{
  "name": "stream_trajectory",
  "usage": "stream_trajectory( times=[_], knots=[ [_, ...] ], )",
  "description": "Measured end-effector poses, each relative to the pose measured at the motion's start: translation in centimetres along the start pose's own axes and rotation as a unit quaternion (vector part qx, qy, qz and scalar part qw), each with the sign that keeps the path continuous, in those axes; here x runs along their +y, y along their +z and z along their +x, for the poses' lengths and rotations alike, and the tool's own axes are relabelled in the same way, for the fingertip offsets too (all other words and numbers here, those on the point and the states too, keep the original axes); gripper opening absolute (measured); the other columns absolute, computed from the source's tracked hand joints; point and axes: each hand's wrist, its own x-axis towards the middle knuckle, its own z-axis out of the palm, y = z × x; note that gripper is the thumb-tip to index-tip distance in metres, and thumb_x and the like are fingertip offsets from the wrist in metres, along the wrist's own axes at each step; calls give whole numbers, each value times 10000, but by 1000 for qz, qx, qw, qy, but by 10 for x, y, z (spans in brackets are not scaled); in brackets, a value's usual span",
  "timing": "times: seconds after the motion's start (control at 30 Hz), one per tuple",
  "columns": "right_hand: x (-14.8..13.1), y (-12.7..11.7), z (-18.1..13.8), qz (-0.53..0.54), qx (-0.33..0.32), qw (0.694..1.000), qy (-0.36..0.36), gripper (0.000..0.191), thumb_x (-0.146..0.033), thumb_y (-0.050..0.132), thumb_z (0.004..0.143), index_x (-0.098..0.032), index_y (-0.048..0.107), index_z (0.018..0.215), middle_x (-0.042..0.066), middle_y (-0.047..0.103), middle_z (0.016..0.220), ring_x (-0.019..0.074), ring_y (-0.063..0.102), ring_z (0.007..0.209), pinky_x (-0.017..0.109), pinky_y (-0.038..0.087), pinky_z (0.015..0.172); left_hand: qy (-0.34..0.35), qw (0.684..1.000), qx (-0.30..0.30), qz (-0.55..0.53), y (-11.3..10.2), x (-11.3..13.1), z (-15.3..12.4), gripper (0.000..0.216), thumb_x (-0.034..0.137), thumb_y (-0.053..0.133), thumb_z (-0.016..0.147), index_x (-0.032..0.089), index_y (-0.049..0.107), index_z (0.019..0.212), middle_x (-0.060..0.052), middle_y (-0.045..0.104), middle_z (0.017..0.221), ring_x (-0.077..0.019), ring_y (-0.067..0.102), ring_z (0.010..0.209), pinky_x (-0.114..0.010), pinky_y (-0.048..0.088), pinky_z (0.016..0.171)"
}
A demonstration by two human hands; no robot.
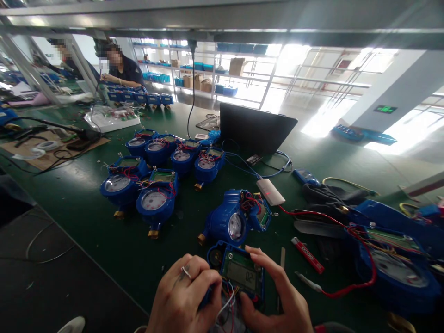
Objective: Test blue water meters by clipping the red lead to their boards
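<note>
Close to me at the bottom is a blue water meter point(243, 272) with its electronics housing open, showing a green circuit board and a display reading 0.2. My right hand point(277, 296) grips the housing along its right side, thumb at the lower edge and fingers at the top. My left hand point(187, 291), with a ring on one finger, is closed at the housing's left side. A bit of blue shows under its fingers, but what they pinch is hidden. Loose white and red wires point(227, 303) run between the hands. Just beyond stands another blue meter point(227, 219), its housing open.
Several blue meters point(156, 199) stand on the green table point(86, 208) ahead to the left. A white box point(270, 192) with a red cable, a red-and-white stick point(307, 255) and another meter point(395, 268) lie right. Farther back are a laptop point(256, 127) and a person point(125, 69).
</note>
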Motion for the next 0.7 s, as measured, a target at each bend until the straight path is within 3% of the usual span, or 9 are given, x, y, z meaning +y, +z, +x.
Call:
stream_trajectory(
  times=[0.27, 0.7],
  knots=[
    [-2, 1, -1, 6, 2, 1000, 17, 503, -147, 605, 776, -208, 494, 1263, 119, 690, 1234, 288, 668, 1153, 448, 561, 987, 0, 1000, 7, 8, 4, 0, 0, 142, 66, 542, 891, 195, 589, 857, -6, 628, 739, -168, 574, 653, -292, 479, 645],
    [-12, -1, 1, 13, 21, 999, 42, 474, -152, 611, 771, -203, 513, 1232, 139, 706, 1194, 298, 685, 1122, 475, 575, 949, 14, 998, 22, -65, -1, 12, -4, 159, 16, 571, 867, 160, 616, 816, -13, 612, 694, -146, 536, 645, -250, 456, 619]
  ],
)
